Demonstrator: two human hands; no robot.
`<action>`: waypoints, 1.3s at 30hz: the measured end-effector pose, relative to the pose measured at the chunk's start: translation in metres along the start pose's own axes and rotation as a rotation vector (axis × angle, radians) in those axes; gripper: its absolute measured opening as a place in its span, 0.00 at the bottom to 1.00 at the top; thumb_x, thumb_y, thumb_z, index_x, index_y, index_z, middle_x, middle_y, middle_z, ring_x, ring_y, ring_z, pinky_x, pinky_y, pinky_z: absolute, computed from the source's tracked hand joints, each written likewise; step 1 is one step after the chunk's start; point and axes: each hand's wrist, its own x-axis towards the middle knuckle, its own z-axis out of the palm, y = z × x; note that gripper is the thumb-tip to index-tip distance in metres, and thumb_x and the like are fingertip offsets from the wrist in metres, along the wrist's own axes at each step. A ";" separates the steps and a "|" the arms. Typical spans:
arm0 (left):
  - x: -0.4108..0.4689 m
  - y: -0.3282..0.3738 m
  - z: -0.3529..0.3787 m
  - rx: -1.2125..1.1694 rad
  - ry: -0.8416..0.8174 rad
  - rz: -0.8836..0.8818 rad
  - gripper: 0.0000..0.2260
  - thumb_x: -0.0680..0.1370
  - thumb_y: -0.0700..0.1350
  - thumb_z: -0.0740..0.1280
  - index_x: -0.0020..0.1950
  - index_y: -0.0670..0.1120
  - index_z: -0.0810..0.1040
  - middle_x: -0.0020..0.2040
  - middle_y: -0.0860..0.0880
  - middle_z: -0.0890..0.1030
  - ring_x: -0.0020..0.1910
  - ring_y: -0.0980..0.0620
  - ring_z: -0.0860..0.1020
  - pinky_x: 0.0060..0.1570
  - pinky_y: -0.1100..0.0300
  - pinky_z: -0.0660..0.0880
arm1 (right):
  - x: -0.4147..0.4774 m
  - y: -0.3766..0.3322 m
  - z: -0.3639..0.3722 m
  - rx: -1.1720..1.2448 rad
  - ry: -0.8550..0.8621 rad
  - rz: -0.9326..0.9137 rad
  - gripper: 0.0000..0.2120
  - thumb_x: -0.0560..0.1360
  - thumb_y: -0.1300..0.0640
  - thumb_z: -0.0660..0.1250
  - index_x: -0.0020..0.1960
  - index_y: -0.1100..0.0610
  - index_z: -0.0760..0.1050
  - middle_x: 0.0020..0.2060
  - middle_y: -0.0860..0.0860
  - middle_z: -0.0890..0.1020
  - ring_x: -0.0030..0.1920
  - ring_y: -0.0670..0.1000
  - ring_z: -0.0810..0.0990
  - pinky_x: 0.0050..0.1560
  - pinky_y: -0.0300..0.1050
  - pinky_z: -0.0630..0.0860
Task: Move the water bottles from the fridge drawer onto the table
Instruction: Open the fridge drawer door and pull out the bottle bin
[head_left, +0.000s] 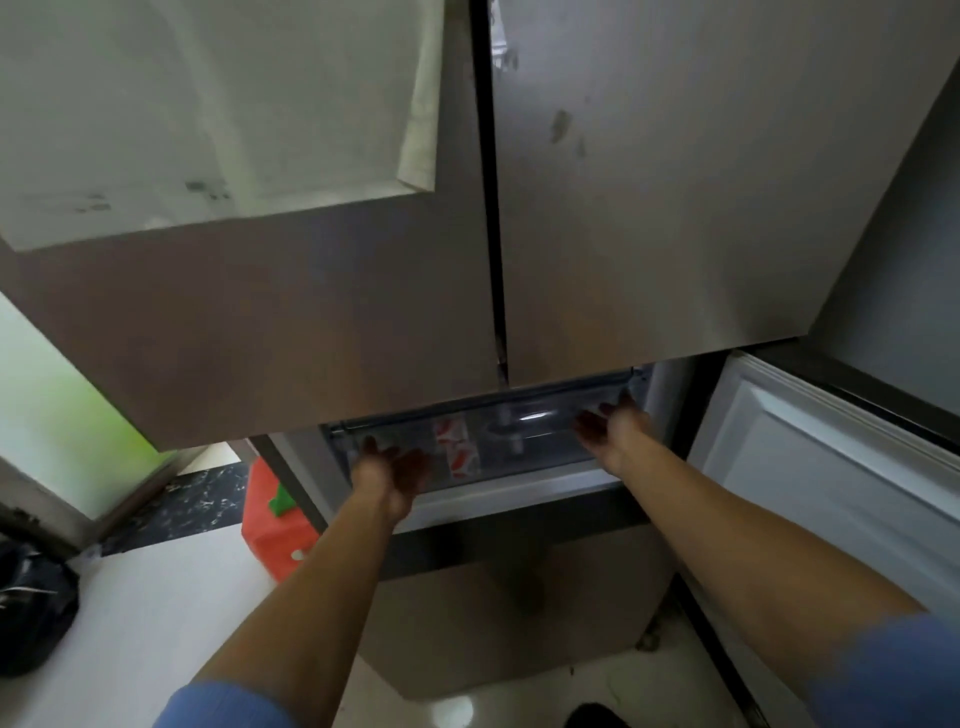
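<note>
The clear fridge drawer (540, 457) shows below the closed upper doors. Through its front I see a water bottle with a red and white label (457, 449) and a clear water bottle (524, 421) lying inside. My left hand (389, 470) holds the drawer's front at its left end, fingers hooked on the clear panel. My right hand (610, 428) holds the front at the right end in the same way. Motion blur hides the fingertips. No table is in view.
The lower right fridge door (831, 467) stands open to my right. Closed brown upper doors (675, 208) hang over the drawer. A red bag (270, 525) sits on the floor left of the fridge, a black bag (31, 608) at the far left.
</note>
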 end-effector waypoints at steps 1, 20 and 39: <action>0.012 -0.001 0.005 -0.068 -0.009 0.015 0.22 0.83 0.55 0.52 0.71 0.42 0.62 0.57 0.37 0.74 0.46 0.39 0.76 0.51 0.43 0.74 | 0.008 0.000 0.002 0.053 -0.015 0.013 0.16 0.82 0.49 0.56 0.60 0.60 0.70 0.45 0.58 0.78 0.41 0.57 0.79 0.49 0.54 0.78; -0.006 -0.019 0.012 -0.187 -0.102 -0.045 0.30 0.81 0.62 0.42 0.77 0.44 0.54 0.69 0.36 0.71 0.65 0.37 0.74 0.61 0.46 0.70 | 0.019 0.007 -0.005 0.025 -0.101 0.120 0.19 0.82 0.43 0.51 0.53 0.56 0.73 0.37 0.53 0.80 0.37 0.51 0.79 0.29 0.37 0.69; -0.154 -0.075 -0.049 -0.027 0.054 -0.168 0.26 0.82 0.60 0.45 0.62 0.39 0.66 0.52 0.34 0.78 0.46 0.41 0.78 0.46 0.51 0.76 | -0.102 0.045 -0.110 -0.032 0.106 0.161 0.23 0.82 0.41 0.44 0.43 0.57 0.66 0.33 0.59 0.81 0.23 0.50 0.72 0.22 0.36 0.60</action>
